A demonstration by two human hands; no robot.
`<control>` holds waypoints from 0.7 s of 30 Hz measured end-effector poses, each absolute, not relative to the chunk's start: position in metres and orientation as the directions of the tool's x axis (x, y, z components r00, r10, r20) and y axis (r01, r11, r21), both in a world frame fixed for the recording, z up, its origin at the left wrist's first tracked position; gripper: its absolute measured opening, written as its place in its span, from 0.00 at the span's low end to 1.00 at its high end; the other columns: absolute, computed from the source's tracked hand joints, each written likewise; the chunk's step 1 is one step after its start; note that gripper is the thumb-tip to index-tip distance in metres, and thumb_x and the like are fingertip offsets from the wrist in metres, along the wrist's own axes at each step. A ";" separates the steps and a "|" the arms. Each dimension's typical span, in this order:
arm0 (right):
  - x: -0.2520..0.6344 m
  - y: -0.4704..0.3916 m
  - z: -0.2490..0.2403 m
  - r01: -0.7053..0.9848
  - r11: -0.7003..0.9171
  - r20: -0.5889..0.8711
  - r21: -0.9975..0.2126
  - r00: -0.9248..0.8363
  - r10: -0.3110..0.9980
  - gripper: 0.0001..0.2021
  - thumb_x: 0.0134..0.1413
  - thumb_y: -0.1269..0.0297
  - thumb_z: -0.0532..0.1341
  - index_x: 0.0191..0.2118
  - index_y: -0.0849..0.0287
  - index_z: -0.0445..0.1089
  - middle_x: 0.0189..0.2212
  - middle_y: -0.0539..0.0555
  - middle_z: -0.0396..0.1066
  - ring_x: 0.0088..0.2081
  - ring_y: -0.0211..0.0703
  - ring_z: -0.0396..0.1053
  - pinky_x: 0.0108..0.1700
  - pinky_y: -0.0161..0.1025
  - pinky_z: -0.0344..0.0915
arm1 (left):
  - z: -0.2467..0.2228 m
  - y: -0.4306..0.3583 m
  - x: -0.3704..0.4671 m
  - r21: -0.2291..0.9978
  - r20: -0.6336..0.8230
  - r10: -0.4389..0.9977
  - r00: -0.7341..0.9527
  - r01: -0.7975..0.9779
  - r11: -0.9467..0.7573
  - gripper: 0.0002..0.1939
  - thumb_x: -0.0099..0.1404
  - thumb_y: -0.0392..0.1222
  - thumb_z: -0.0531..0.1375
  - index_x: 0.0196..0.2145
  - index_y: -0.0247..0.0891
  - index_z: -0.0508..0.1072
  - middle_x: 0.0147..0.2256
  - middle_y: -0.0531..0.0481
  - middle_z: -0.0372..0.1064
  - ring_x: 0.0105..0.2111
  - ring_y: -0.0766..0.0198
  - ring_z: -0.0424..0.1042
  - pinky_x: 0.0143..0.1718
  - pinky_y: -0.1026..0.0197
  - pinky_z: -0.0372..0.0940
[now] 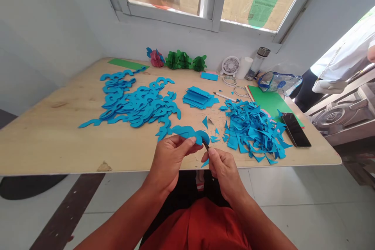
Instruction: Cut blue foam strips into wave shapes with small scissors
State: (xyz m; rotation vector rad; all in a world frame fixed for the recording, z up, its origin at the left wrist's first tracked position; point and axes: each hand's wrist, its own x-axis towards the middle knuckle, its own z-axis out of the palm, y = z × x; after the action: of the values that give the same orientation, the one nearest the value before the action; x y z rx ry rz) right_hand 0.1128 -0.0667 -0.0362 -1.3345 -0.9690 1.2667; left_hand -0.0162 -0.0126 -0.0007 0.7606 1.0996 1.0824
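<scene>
Wooden table [52, 133], near edge at the hands. Left hand [171, 156] pinches blue paper cutout [187, 132]; right hand [221, 164] closed on small scissors [206, 145], blades on the cutout. Bare strip left of hands. Scrap pile [252, 131] right, cut shapes [134, 103] left. Clear pouch [278, 82] far right, contents unclear.

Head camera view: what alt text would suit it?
Two bare hands, left hand and right hand, hold a curved blue paper cutout over a wooden table, between a pile of blue paper shapes and blue paper scraps.
</scene>
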 end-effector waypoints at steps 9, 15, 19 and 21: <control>0.117 -0.069 -0.039 -0.030 -0.163 -0.165 -0.986 0.095 0.982 0.24 0.60 0.44 0.55 0.25 0.61 0.69 0.15 0.42 0.42 0.19 0.32 0.39 0.20 0.35 0.38 | 0.003 -0.011 -0.023 0.914 -0.336 0.934 0.119 -0.200 0.354 0.07 0.48 0.42 0.69 0.21 0.37 0.78 0.21 0.50 0.76 0.27 0.58 0.77 0.39 0.57 0.70; 0.119 -0.067 -0.036 0.030 -0.169 -0.166 -0.985 0.078 0.983 0.25 0.59 0.44 0.55 0.24 0.61 0.70 0.15 0.42 0.43 0.19 0.33 0.41 0.21 0.35 0.40 | 0.006 -0.008 -0.028 0.923 -0.341 0.929 0.141 -0.136 0.360 0.08 0.48 0.43 0.68 0.19 0.37 0.76 0.20 0.49 0.76 0.28 0.57 0.78 0.40 0.57 0.69; 0.119 -0.066 -0.032 0.067 -0.162 -0.158 -0.984 0.063 0.985 0.26 0.60 0.44 0.54 0.24 0.62 0.70 0.16 0.43 0.46 0.20 0.33 0.43 0.22 0.35 0.41 | 0.010 -0.006 -0.031 0.929 -0.337 0.929 0.152 -0.108 0.354 0.09 0.46 0.43 0.68 0.17 0.38 0.75 0.19 0.50 0.75 0.26 0.57 0.78 0.39 0.57 0.69; 0.119 -0.066 -0.030 0.079 -0.162 -0.157 -0.984 0.059 0.986 0.26 0.60 0.44 0.53 0.24 0.62 0.71 0.16 0.44 0.46 0.20 0.34 0.44 0.22 0.35 0.42 | 0.012 -0.005 -0.032 0.932 -0.333 0.930 0.157 -0.094 0.350 0.09 0.45 0.43 0.68 0.16 0.38 0.74 0.19 0.50 0.74 0.26 0.56 0.77 0.38 0.56 0.69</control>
State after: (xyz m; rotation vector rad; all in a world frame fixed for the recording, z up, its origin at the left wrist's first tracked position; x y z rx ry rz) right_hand 0.1188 -0.0659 -0.0303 -1.4141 -1.1507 1.2456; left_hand -0.0320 -0.0053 0.0115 0.9290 1.1672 0.9084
